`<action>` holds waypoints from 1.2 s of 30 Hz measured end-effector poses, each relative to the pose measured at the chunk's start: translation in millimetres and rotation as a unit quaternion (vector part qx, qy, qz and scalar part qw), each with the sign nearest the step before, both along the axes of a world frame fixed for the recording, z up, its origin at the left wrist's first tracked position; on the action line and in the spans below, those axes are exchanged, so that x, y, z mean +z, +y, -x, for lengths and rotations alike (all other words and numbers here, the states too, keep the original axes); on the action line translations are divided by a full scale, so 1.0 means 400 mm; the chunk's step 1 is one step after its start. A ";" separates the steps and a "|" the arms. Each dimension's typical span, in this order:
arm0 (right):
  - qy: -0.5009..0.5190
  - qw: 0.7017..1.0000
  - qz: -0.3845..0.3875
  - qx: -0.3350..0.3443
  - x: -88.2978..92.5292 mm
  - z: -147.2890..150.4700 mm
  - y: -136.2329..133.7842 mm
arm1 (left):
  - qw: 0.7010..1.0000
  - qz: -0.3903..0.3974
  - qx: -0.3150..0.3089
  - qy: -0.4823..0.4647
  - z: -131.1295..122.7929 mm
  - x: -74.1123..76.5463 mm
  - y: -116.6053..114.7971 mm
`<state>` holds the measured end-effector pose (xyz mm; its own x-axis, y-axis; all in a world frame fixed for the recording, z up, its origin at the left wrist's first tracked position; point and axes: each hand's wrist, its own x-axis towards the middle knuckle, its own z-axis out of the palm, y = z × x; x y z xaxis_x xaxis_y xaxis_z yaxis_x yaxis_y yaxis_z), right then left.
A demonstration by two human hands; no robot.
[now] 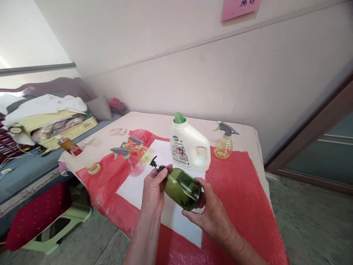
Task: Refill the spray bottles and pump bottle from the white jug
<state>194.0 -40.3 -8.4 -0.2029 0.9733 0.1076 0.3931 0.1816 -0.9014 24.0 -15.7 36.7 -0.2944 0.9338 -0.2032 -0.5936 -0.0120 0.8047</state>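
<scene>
A green translucent pump bottle (pixel 180 186) with a black pump head (pixel 153 162) is held tilted between both hands, above a white sheet (pixel 176 217). My left hand (pixel 154 186) grips it around the neck, thumb near the pump collar. My right hand (pixel 211 206) is closed around the bottle's base. Just beyond the bottle stands a large cream detergent jug (pixel 190 147), a green scoop-like piece (pixel 179 117) in its open mouth. A yellowish spray bottle (pixel 224 145) is upright to the jug's right. Several more, including a pink spray bottle (pixel 134 163), stand on the left.
Red plastic wrap (pixel 237 191) covers much of the table. A yellow round lid (pixel 94 168) and a brown liquid bottle (pixel 68 145) are at the left. Beside the table are a green stool with a red cushion (pixel 41 211) and a bed with an open suitcase (pixel 55 127).
</scene>
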 end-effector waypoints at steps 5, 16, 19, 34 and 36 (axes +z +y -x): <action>0.010 0.996 0.045 0.077 0.018 -0.012 0.009 | 0.998 -0.019 0.001 0.052 -0.010 0.004 -0.007; 0.135 0.974 0.124 0.137 0.068 -0.034 0.007 | 0.974 -0.037 -0.152 0.164 -0.041 0.001 -0.031; 0.150 0.971 0.109 0.150 0.077 -0.043 0.011 | 0.974 -0.025 -0.155 0.160 -0.042 -0.001 -0.030; -0.107 0.988 -0.108 -0.040 -0.004 0.008 -0.002 | 0.979 0.010 -0.061 0.195 -0.083 -0.022 -0.011; -0.082 0.989 -0.115 -0.037 0.002 0.005 -0.001 | 0.978 0.010 -0.077 0.192 -0.081 -0.019 -0.013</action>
<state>192.1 -40.8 -7.7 -0.1648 0.9397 0.2996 0.5508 0.3396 -0.7624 56.3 -21.0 29.0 -0.2093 0.9701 -0.1230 -0.2415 0.0706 0.9678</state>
